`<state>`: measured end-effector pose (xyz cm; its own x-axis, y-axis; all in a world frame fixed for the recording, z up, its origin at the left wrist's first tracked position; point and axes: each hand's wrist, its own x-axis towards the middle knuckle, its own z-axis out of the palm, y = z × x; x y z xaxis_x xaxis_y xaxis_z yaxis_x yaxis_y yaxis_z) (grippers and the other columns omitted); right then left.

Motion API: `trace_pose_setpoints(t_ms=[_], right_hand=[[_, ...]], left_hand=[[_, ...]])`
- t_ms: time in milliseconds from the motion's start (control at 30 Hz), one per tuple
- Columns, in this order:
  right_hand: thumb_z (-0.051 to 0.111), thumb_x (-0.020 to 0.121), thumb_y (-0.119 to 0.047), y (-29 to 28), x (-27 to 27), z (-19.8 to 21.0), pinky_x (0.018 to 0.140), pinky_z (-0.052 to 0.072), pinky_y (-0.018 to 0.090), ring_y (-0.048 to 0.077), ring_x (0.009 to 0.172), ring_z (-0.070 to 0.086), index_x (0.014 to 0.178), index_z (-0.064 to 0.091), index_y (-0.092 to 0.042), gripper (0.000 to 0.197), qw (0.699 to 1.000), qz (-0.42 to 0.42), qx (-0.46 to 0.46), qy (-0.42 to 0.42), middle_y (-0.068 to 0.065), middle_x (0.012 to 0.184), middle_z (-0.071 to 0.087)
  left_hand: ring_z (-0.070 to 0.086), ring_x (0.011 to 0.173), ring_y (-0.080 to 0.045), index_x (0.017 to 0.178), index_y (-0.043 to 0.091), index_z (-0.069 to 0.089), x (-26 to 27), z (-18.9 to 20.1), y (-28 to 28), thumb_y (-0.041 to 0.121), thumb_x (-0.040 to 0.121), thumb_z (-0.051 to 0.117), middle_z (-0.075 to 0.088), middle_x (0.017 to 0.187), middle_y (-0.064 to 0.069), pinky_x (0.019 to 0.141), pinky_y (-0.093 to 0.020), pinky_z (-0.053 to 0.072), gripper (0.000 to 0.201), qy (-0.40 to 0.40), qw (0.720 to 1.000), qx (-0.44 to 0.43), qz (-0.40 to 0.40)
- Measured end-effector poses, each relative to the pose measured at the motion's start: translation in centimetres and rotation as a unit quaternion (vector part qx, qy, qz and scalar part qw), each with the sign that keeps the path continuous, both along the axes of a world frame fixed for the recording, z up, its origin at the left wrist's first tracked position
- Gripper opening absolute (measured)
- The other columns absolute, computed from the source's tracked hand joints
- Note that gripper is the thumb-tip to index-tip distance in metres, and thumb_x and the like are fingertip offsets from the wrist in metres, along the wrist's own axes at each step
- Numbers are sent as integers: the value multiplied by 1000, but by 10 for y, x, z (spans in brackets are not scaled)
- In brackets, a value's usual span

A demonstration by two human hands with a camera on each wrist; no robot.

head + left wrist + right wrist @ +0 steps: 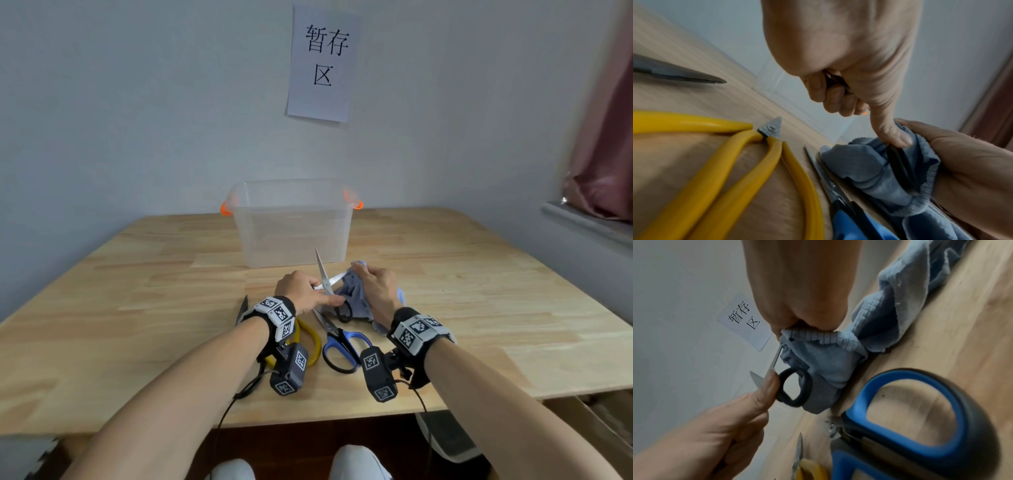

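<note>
Black-handled scissors (pixel 323 279) are held just above the wooden table (pixel 137 308), near its middle and in front of a clear box (pixel 294 236) with orange handles. Their 2 blades are spread wide. 1 blade points up towards the box. The other runs into a blue cloth (pixel 356 298), and its tip is lost inside the folds.

The left hand (pixel 305 291) has its fingers curled round 1 handle loop, which is almost wholly hidden in the fist. Its thumb presses against the other loop, which is in plain sight in the right wrist view. The right hand (pixel 378 287) is closed in a fist that bunches the cloth round the covered blade.

On the table below the wrists lie blue-handled scissors (pixel 342 342) and yellow-handled shears (pixel 310 337), both partly covered by the wrist cameras. A dark blade (pixel 242 308) shows to the left, its handle hidden under the left wristband. Both wrist views are soft with blur.

A paper sign (pixel 323 61) on the wall reads 暂存区 in black, set in 2 lines. The wristbands carry black-and-white square code patterns.
</note>
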<state>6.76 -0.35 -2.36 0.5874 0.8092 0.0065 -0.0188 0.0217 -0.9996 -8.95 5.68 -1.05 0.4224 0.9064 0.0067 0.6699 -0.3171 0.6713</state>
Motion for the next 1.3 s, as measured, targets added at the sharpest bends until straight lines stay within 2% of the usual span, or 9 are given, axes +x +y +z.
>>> trace_pose_setpoints(t_ms=[133, 267, 400, 433, 533, 800, 967, 1133, 1300], right_hand=[[69, 68, -53, 27, 43, -34, 64, 52, 48, 38, 59, 54, 73, 64, -2, 51, 1000, -22, -13, 5, 28, 71, 56], [66, 93, -29, -9, 11, 4, 65, 59, 39, 31, 65, 65, 78, 65, 2, 34, 999, 25, -9, 27, 21, 71, 62], [60, 98, -29, -9, 2, 4, 81, 59, 46, 31, 80, 66, 89, 62, 8, 38, 993, 110, -33, 8, 24, 84, 63], [60, 98, -32, -9, 2, 3, 90, 56, 51, 33, 88, 68, 94, 64, 11, 43, 992, 125, -36, 3, 26, 91, 67], [58, 99, -30, -12, -4, 6, 95, 54, 50, 37, 102, 69, 105, 69, 7, 39, 986, 161, -41, -6, 26, 101, 72], [57, 100, -24, -14, -12, 2, 89, 58, 46, 40, 95, 71, 103, 71, 8, 35, 982, 185, -40, 6, 31, 97, 71], [59, 97, -15, -9, -14, 1, 85, 58, 42, 32, 84, 70, 88, 74, 3, 25, 991, 135, -16, -3, 28, 93, 72], [63, 93, -14, -5, -15, -3, 82, 57, 42, 29, 80, 70, 84, 74, 4, 23, 995, 96, -10, -4, 23, 85, 73], [64, 91, -13, -5, -18, -1, 75, 56, 37, 26, 75, 68, 76, 75, -2, 22, 998, 69, -11, 12, 17, 77, 73]], left_hand=[[63, 110, -27, 121, 7, 67, -8, 1, 4, 66, 56, 84, 64, 126, -15, 81, -34, 52, 89, -8, 1000, -3, 0], [63, 112, -21, 124, 12, 67, -11, 2, 10, 68, 55, 83, 65, 129, -4, 79, -28, 49, 91, -12, 1000, 4, 8], [65, 76, -21, 92, 10, 73, -3, 4, 7, 67, 55, 84, 63, 98, -3, 66, -39, 49, 69, -26, 1000, 2, -2], [55, 60, -20, 84, 10, 72, -2, 3, 7, 67, 55, 84, 40, 56, 1, 56, -36, 40, 65, -31, 1000, -1, 1], [38, 55, -14, 82, 7, 72, 1, -3, 9, 68, 53, 83, 42, 58, 4, 53, -29, 24, 69, -46, 999, 6, 1], [35, 55, -17, 55, 20, 47, 8, -6, 8, 57, 55, 88, 40, 55, 3, 56, -30, 23, 56, -53, 998, 18, -30], [36, 55, -17, 68, 10, 65, 13, -8, 9, 66, 50, 85, 41, 57, 3, 57, -30, 25, 62, -43, 998, 25, -29], [37, 52, -15, 51, 20, 50, 13, -5, 6, 62, 53, 87, 40, 51, 7, 53, -30, 24, 56, -32, 999, 30, -26], [39, 55, -17, 65, 12, 63, 14, -4, 5, 65, 54, 85, 45, 57, 3, 54, -30, 26, 59, -22, 999, 42, -22]])
